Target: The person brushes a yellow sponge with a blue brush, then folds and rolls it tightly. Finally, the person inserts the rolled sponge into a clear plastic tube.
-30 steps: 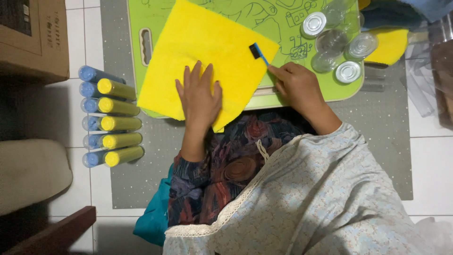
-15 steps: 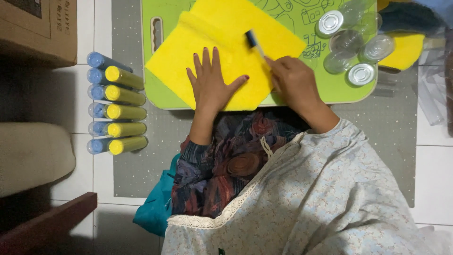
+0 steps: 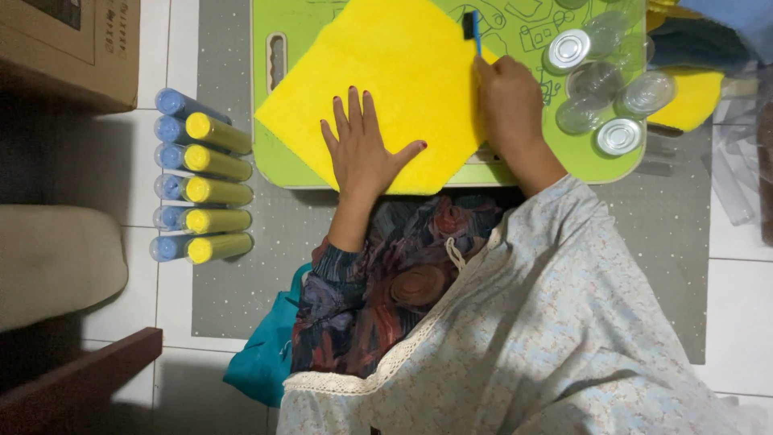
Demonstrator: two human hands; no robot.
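Grey speckled mat point(image 3: 241, 282) over white tiles, carrying one green board point(image 3: 298, 165). One yellow felt sheet point(image 3: 386, 72), square, laid cornerwise across the board's left half. Left hand point(image 3: 364, 149) spread flat on it; right hand point(image 3: 509, 101) gripping a blue brush point(image 3: 472, 26). Near board's right edge, five clear jars point(image 3: 600, 80). Off left, eleven tubes point(image 3: 197, 185), yellow and blue.

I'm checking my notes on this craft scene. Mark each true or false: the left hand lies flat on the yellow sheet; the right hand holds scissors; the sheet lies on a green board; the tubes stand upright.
1. The left hand lies flat on the yellow sheet: true.
2. The right hand holds scissors: false, it holds a small blue brush.
3. The sheet lies on a green board: true.
4. The tubes stand upright: false, they lie on their sides in a row.
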